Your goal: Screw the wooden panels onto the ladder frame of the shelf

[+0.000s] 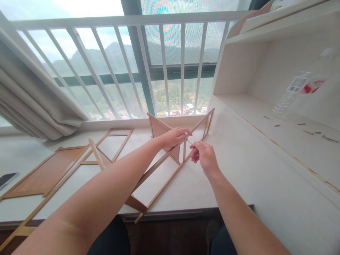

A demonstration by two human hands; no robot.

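Observation:
A wooden frame (158,163) with slim rails and panels stands tilted on the white surface in front of me. My left hand (174,137) lies over its upper rail, the fingers wrapped round the wood close to a crossbar joint. Just right of that joint, my right hand (204,154) pinches a thin metal rod (189,142) between thumb and forefinger. The rod's far end points at the rail by my left fingertips; whether it sits in a hole is too small to tell. A brown panel (163,132) of the frame shows partly behind my left hand.
More wooden framework (57,170) lies to the left, with a dark phone-like object (7,179) at the edge. On the right shelf (265,106) stand a clear plastic bottle (300,85) and several small metal pieces (329,138). White railing (114,72) and a grey curtain (34,85) border the window.

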